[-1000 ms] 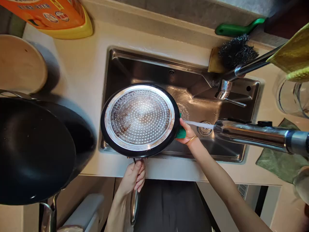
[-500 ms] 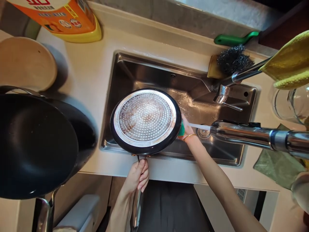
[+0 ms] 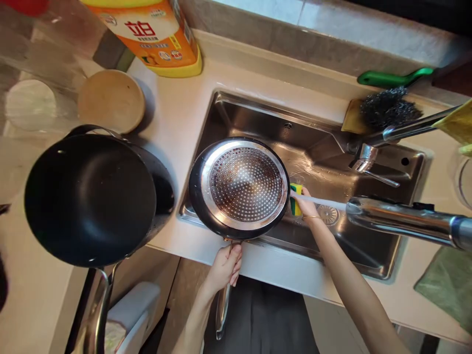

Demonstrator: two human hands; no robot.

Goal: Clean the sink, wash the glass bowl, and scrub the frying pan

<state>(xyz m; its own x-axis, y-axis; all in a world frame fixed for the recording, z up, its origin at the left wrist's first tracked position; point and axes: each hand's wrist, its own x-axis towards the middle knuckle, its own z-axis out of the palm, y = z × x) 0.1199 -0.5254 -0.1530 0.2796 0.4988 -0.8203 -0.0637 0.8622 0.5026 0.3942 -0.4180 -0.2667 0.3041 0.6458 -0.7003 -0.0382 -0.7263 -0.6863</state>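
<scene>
My left hand (image 3: pixel 224 265) grips the metal handle of a black frying pan (image 3: pixel 239 188). The pan is tilted over the left part of the steel sink (image 3: pixel 368 250), its perforated silver underside facing me. Behind the pan's right rim, my right hand (image 3: pixel 305 205) is closed on a green and yellow sponge (image 3: pixel 295 199). A thin stream of water (image 3: pixel 324 202) runs from the chrome faucet spout (image 3: pixel 405 221) onto that hand and sponge.
A large black wok (image 3: pixel 88 196) stands on the counter at left, a round wooden lid (image 3: pixel 111 101) behind it. An orange detergent bottle (image 3: pixel 147 29) is at the back. A steel scourer (image 3: pixel 387 110) and green-handled brush (image 3: pixel 391 77) lie behind the sink. A green cloth (image 3: pixel 448 285) lies at right.
The view has shifted so pan and sink sit further right. The pan is tilted more upright, and the sponge's yellow side now shows at the pan's right rim.
</scene>
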